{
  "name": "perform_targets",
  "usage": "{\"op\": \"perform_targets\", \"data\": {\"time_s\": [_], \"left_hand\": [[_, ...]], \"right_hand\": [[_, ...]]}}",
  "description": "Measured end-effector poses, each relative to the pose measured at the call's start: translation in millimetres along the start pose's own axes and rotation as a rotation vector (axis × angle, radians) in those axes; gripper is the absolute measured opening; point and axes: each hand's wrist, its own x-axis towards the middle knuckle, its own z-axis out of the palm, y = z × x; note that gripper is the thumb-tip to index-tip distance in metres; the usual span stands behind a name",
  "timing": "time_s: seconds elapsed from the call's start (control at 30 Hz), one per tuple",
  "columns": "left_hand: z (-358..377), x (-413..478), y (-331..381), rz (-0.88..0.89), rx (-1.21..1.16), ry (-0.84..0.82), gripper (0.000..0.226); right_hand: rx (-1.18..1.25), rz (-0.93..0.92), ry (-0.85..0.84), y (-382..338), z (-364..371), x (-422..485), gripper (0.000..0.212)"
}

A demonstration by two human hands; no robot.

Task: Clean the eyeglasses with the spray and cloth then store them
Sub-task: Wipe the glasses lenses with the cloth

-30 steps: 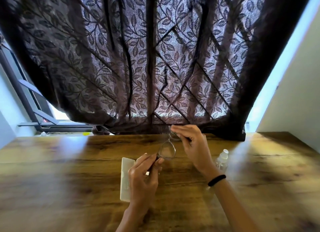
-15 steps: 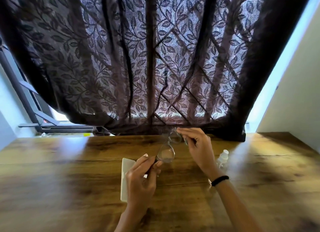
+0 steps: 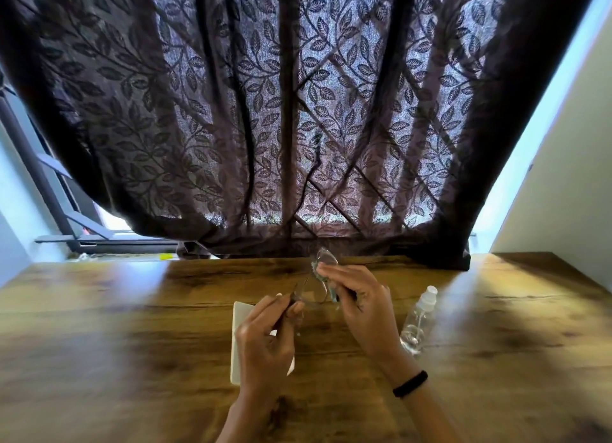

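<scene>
Clear-lensed eyeglasses point(image 3: 314, 285) are held above the wooden table point(image 3: 132, 326) between both hands. My left hand point(image 3: 266, 336) pinches the near end of the frame. My right hand point(image 3: 359, 305) holds a small greyish cloth point(image 3: 331, 293) pressed against the frame by the near lens; the far lens point(image 3: 326, 257) sticks up past my fingers. A clear spray bottle point(image 3: 418, 321) with a white cap lies on the table just right of my right wrist. A white glasses case point(image 3: 239, 340) lies under my left hand, mostly hidden.
A dark leaf-patterned curtain point(image 3: 298, 111) hangs behind the table's far edge. A pale wall point(image 3: 563, 177) stands at the right. A window frame point(image 3: 82, 237) shows at the far left.
The glasses have turned slightly. My right hand has slid from the far lens toward the near lens with the cloth. The left hand keeps its grip.
</scene>
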Motion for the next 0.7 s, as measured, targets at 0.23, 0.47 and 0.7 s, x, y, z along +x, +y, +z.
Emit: {"op": "perform_targets", "data": {"time_s": [0.23,0.47,0.7], "left_hand": [[-8,7,-2,-0.066,0.042,0.023,0.013],[-4,8,6,-0.196,-0.034,-0.036,0.015],[-11,15,8,-0.272,-0.205,-0.051,0.015]], "right_hand": [[0.21,0.261,0.233,25,-18,3,0.034],[0.377,0.392,0.243,34,-5,19,0.038],[0.363,0.39,0.137,33,1,32,0.034]]}}
